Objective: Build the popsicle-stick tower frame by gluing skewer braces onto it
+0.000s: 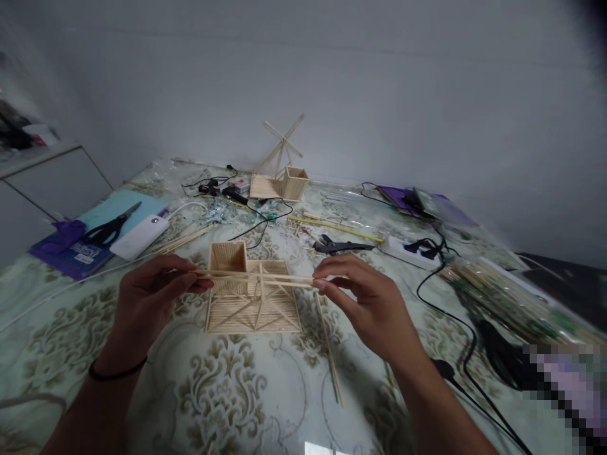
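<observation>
Between my two hands stretches a pair of thin wooden sticks, lying nearly parallel and level. My left hand pinches their left end, and my right hand pinches the right end between thumb and fingers. Just beyond and below them, a wooden stick model rests on the table. It has a flat slatted base, slanting struts meeting at an upright post, and an open square box at its back left. The sticks cross in front of the post's top; whether they touch it I cannot tell. A loose stick lies right of the base.
At the back stands a similar model with crossed blades. Scissors and a white power bank lie left. Pliers, a power strip, black cables and bagged sticks occupy the right. A glue gun lies farther back.
</observation>
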`<state>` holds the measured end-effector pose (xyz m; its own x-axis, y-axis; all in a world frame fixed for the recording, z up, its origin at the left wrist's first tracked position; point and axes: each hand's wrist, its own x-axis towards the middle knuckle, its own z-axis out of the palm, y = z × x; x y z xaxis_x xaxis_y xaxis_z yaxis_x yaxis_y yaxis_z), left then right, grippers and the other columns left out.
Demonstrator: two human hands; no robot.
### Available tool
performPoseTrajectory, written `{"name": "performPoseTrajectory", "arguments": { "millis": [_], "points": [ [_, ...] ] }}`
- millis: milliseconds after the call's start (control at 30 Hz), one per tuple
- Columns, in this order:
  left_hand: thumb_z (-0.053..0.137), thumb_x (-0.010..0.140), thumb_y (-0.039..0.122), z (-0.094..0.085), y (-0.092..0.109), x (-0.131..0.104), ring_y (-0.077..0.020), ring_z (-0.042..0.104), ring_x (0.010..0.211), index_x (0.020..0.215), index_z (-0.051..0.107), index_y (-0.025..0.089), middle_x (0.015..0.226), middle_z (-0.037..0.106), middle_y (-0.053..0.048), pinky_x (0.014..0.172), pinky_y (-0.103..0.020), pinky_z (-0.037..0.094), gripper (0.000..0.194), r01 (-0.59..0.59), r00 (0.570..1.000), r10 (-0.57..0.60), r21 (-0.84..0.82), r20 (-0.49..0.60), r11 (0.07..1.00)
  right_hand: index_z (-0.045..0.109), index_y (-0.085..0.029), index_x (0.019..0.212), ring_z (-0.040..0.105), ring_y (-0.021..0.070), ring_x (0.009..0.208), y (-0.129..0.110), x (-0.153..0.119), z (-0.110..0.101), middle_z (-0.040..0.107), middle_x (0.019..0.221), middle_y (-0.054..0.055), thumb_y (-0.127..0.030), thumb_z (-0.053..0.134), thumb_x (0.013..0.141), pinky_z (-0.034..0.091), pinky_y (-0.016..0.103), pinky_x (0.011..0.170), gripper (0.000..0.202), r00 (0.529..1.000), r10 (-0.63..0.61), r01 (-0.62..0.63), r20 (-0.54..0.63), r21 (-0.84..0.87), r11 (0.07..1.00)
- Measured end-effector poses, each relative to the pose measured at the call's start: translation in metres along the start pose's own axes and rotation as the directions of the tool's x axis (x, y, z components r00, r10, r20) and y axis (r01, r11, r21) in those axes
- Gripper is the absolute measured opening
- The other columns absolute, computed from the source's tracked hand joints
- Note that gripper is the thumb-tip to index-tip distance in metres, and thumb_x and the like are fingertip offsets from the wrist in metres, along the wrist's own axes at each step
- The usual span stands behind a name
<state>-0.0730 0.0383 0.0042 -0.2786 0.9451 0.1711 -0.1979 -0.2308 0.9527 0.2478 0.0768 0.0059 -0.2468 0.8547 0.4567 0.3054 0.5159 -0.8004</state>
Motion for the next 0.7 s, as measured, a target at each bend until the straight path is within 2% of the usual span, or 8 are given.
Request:
{"name": "performPoseTrajectory", "arguments": {
  "millis": [67,200,333,567,700],
  "points": [
    [0.107,0.066,0.033,0.0007,-0.0002,0.0009,-0.0221,0.084,0.065,0.083,0.088,0.024,0.076,0.086,-0.002,0.066,-0.024,0.073,0.027,-0.013,1.000,0.013,0.000,-0.003,1.000,0.083,-0.028,0.097,0.075,0.0186,0.084,-0.0004,-0.0002,0.0022,0.079,0.100,0.004,-0.033,0.079,0.101,0.064,0.030,0.071,0.007,0.998,0.057,-0.057,0.005,0.057,0.997],
    [0.107,0.066,0.034,0.0021,-0.0008,0.0013,-0.0220,0.085,0.067,0.081,0.087,0.024,0.077,0.086,-0.002,0.068,-0.023,0.073,0.026,-0.019,1.000,0.019,-0.004,-0.008,1.000,0.083,-0.025,0.093,0.076,0.0160,0.070,-0.0015,-0.0007,0.0046,0.079,0.083,0.002,-0.038,0.080,0.100,0.064,0.027,0.067,0.015,0.991,0.135,-0.136,0.015,0.100,0.986],
    [0.107,0.068,0.033,0.0019,-0.0014,0.0005,-0.0213,0.086,0.067,0.082,0.087,0.022,0.077,0.086,-0.004,0.069,-0.021,0.073,0.027,-0.033,0.999,0.033,-0.009,-0.001,0.999,0.085,-0.024,0.091,0.078,0.0164,0.069,-0.0011,-0.0003,0.0040,0.081,0.080,0.003,-0.042,0.086,0.095,0.065,0.025,0.068,0.018,0.987,0.160,-0.157,-0.004,0.167,0.973],
    [0.108,0.066,0.034,0.0006,-0.0005,0.0013,-0.0199,0.085,0.064,0.081,0.088,0.021,0.075,0.086,-0.004,0.067,-0.019,0.071,0.029,-0.042,0.999,0.042,0.007,0.005,0.999,0.087,-0.026,0.088,0.080,0.0145,0.072,-0.0028,0.0013,0.0017,0.083,0.078,0.001,-0.031,0.089,0.090,0.065,0.021,0.070,0.006,0.985,0.171,-0.169,0.010,0.217,0.961],
    [0.108,0.066,0.034,0.0001,-0.0019,0.0024,-0.0198,0.085,0.065,0.081,0.087,0.020,0.076,0.086,-0.004,0.067,-0.019,0.071,0.029,-0.035,0.999,0.035,0.016,-0.006,0.999,0.087,-0.026,0.087,0.079,0.0140,0.069,-0.0020,0.0010,0.0018,0.082,0.076,0.001,-0.031,0.091,0.088,0.064,0.020,0.068,0.006,0.982,0.189,-0.186,0.010,0.237,0.953]
  ]
}}
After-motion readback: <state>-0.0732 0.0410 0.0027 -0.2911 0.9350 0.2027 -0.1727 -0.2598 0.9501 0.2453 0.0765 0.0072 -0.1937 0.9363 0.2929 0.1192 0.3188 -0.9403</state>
